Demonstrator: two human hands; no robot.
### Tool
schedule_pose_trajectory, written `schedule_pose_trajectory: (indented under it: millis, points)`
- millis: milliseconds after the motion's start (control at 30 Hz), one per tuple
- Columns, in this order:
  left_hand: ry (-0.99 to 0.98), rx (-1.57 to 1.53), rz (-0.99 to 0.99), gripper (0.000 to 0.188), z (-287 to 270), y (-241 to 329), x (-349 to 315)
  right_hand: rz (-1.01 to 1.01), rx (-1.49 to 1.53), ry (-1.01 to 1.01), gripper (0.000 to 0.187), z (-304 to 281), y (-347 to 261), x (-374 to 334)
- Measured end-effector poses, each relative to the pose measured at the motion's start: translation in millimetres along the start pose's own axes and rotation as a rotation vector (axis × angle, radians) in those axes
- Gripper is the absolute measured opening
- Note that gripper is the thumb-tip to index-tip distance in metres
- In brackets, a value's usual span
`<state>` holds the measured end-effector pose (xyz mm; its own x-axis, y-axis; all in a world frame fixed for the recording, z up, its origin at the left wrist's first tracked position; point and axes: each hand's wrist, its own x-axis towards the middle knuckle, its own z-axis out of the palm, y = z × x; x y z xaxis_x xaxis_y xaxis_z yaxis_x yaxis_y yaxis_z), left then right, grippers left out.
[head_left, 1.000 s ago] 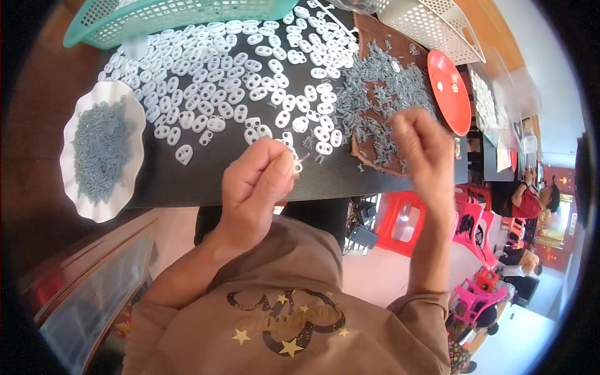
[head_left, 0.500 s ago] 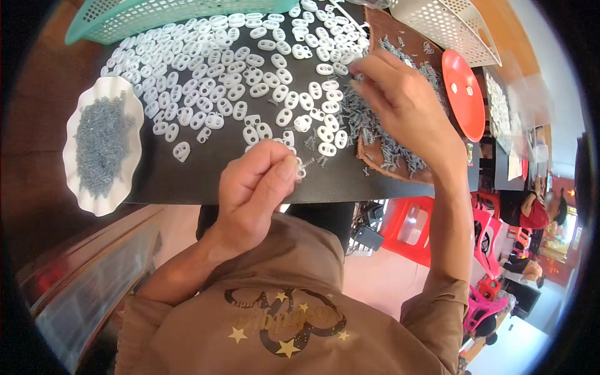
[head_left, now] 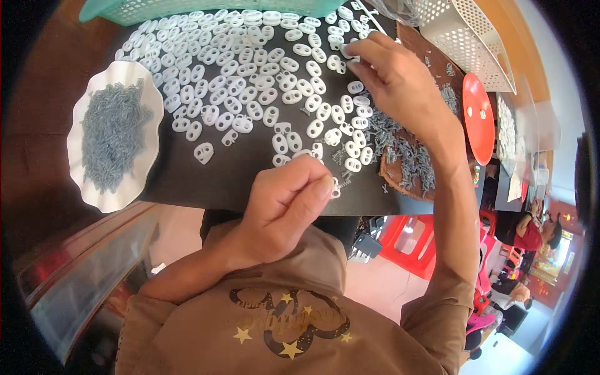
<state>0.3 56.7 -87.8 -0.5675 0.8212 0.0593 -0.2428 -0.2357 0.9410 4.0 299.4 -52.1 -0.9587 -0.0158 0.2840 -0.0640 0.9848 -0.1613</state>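
Note:
My left hand [head_left: 284,206] is closed above the table's near edge, thumb pressed on the forefinger. It pinches a small white plastic part with a ring [head_left: 335,191], and a thin coil spring [head_left: 344,181] sticks out beside it; the fist hides the rest. My right hand [head_left: 400,81] reaches across to the far right of the scattered white two-holed oval pieces [head_left: 292,97]. Its thumb and fingertips are apart, curved over the pieces, and no held thing shows clearly. Beneath its wrist lie many small grey springs [head_left: 412,159] on a brown mat [head_left: 392,170].
A scalloped white dish [head_left: 78,144] full of grey springs stands at the left. Along the back are a green basket [head_left: 206,7] and a cream perforated basket [head_left: 465,37]. A red plate [head_left: 478,134] holding a few white pieces lies at the right. Red stools [head_left: 409,250] stand beyond.
My right hand has moved left and farther out, from the grey springs to the white pieces. The left hand keeps its pinch. The whole view has shifted slightly.

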Motion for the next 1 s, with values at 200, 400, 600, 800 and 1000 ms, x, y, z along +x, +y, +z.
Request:
schedule_pose_trajectory:
  millis: [200, 400, 600, 800, 1000]
  points:
    - [-0.006, 0.007, 0.037, 0.016, -4.5, -1.2, 2.4, 0.037, -0.02, -0.126, 0.012, 1.9, -11.9, 6.9]
    - [-0.01, 0.012, 0.05, 0.015, -6.2, -2.0, 3.5, 0.029, -0.029, -0.141, 0.011, -1.7, -13.1, 6.2]
    - [-0.005, 0.009, -0.048, 0.017, -4.9, 2.1, 0.8, 0.046, 0.056, -0.113, 0.013, -4.2, -11.6, 2.1]
    - [-0.021, 0.012, -0.053, 0.018, -5.8, 3.4, 0.2, 0.059, 0.084, -0.083, 0.015, 4.3, -12.8, 11.0]
    - [-0.015, 0.006, -0.022, 0.018, -4.9, 0.1, -0.5, 0.077, 0.129, -0.152, 0.016, 7.7, -11.6, 17.8]
